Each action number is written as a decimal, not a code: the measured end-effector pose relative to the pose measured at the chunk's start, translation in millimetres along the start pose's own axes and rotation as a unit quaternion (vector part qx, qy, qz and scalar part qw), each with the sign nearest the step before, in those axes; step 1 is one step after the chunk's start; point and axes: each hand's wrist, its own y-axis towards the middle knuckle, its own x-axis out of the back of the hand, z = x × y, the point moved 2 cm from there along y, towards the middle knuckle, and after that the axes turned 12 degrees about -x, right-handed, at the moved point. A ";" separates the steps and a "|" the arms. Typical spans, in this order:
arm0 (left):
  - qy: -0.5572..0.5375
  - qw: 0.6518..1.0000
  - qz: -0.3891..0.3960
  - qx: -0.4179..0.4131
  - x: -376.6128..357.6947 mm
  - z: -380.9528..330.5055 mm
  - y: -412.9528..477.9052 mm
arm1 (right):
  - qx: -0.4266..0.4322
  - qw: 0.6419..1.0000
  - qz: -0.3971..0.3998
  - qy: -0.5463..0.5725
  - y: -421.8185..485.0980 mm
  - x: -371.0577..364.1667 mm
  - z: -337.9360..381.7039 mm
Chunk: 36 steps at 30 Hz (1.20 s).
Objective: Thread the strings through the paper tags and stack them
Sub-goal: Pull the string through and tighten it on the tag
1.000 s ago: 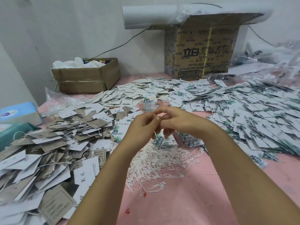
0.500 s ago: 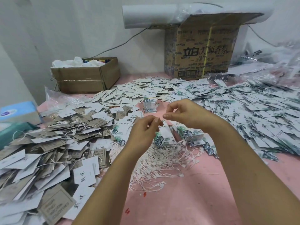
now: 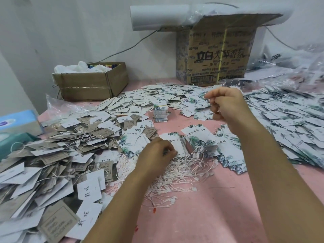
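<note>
– On the desk (image 3: 219,216), where do the strings lie relative to each grip?
– Strings (image 3: 178,174): loose white tangle at desk centre. Left grip (image 3: 157,152) rests on the far edge of the tangle, touching it. Right grip (image 3: 226,107) is held above the desk, farther back and to the right, apart from the tangle.
– State of the left grip?
– Fingers curled downward, tips where the tangle meets the near edge of the first stack (image 3: 172,142). The tips are hidden, so whether they pinch a string or a tag cannot be told.
– State of the right grip?
– Fingers curled, thumb against forefinger. It pinches a string end (image 3: 219,112), a short pale piece showing under the curled fingers. The rest is too thin to trace.
– Where are the tags?
– Leaf-print tags form two short stacks just beyond the tangle. First stack: touching the left grip. Second stack (image 3: 198,137): just right of it, nearer than the right grip. Right heap (image 3: 289,120): loose leaf-print tags along the desk's right side. Left heap (image 3: 52,155): white and brown tags with strings looped among them. Bundle (image 3: 160,111): banded, between the heaps, beyond the left grip.
– Other items?
– Open box (image 3: 91,85) rear left; printed box (image 3: 215,55) rear centre, both at the wall.
</note>
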 end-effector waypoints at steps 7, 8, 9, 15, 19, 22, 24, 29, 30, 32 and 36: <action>-0.042 0.998 -0.034 0.034 0.3 0.0 1.1 | 0.039 0.997 0.013 0.072 -8.3 -0.7 9.5; -0.061 0.996 -0.044 0.044 0.6 0.6 1.2 | 0.052 0.995 0.016 0.087 -11.0 -0.8 12.2; -0.081 0.994 -0.054 0.053 0.8 1.2 1.2 | 0.066 0.992 0.019 0.105 -13.5 -0.4 15.3; -0.147 0.982 -0.083 0.080 4.1 -1.5 2.2 | 0.141 0.964 -0.001 0.225 -20.6 5.7 27.3; -0.160 0.980 -0.078 0.087 6.8 -5.5 0.4 | 0.152 0.947 -0.026 0.284 -19.2 8.6 27.1; -0.157 0.982 -0.059 0.085 7.1 -6.8 -0.5 | 0.143 0.938 -0.034 0.312 -17.8 10.1 26.7; -0.160 0.982 -0.057 0.077 7.7 -11.4 0.1 | 0.130 0.943 -0.027 0.306 -18.2 8.4 26.2; -0.174 0.982 -0.059 0.043 8.2 -30.7 4.6 | 0.068 0.949 0.070 0.301 -24.0 -2.8 29.7; -0.161 0.985 -0.053 0.029 8.1 -34.4 4.9 | 0.047 0.943 0.115 0.308 -26.5 -7.4 31.1; -0.150 0.988 -0.048 -0.001 4.7 -40.2 5.5 | 0.018 0.929 0.196 0.314 -32.5 -17.4 33.9; -0.137 0.988 -0.055 -0.045 -0.5 -51.0 5.5 | -0.006 0.912 0.276 0.302 -43.6 -39.3 34.3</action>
